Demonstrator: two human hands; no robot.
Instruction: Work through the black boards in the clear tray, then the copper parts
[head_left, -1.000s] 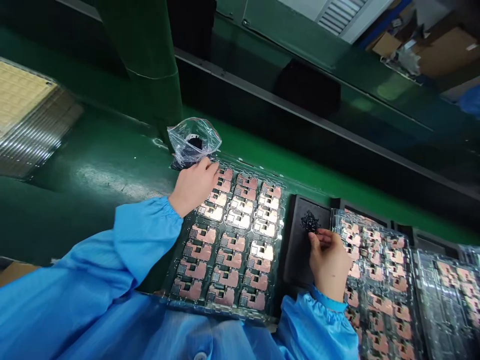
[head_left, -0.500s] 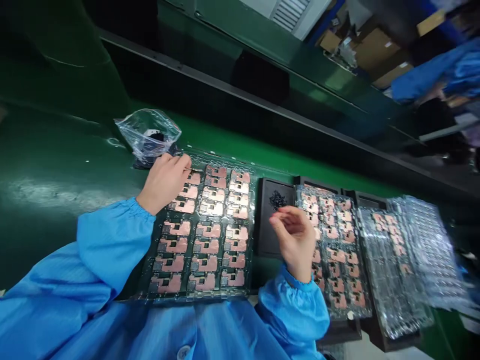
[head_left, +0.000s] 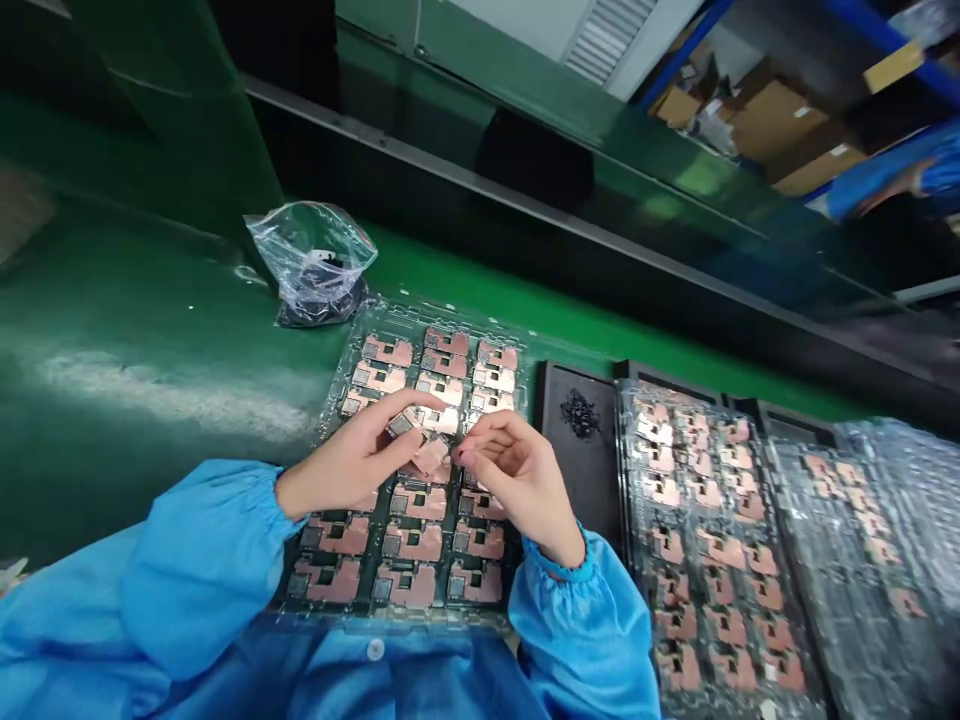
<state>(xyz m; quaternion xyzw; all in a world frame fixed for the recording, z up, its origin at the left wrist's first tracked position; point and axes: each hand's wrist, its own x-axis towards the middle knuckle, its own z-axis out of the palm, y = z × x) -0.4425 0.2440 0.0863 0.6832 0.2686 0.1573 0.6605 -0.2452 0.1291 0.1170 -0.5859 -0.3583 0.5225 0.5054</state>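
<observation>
My left hand [head_left: 349, 460] grips a small circuit board [head_left: 429, 455] with copper-coloured covering, held tilted between thumb and fingers. Close to the board's right side, my right hand [head_left: 521, 480] is closed in a pinch. Whatever sits between those fingertips is too small to make out. Both hands are above a clear plastic tray [head_left: 394, 318] holding rows of similar boards, some hidden under my hands. Right of it lies a black tray [head_left: 585, 490] with a heap of tiny black pieces [head_left: 579, 414].
A clear zip bag [head_left: 319, 270] with dark contents stands behind the tray's left corner. More clear trays of boards [head_left: 720, 580] rest on black trays at the right. A dark ledge with a metal edge [head_left: 465, 180] runs along the back. Another person's blue sleeve [head_left: 862, 185] shows far right.
My left hand has come from the tray's far left corner to its middle and now holds a circuit board. My right hand has moved left from the black tray to that board.
</observation>
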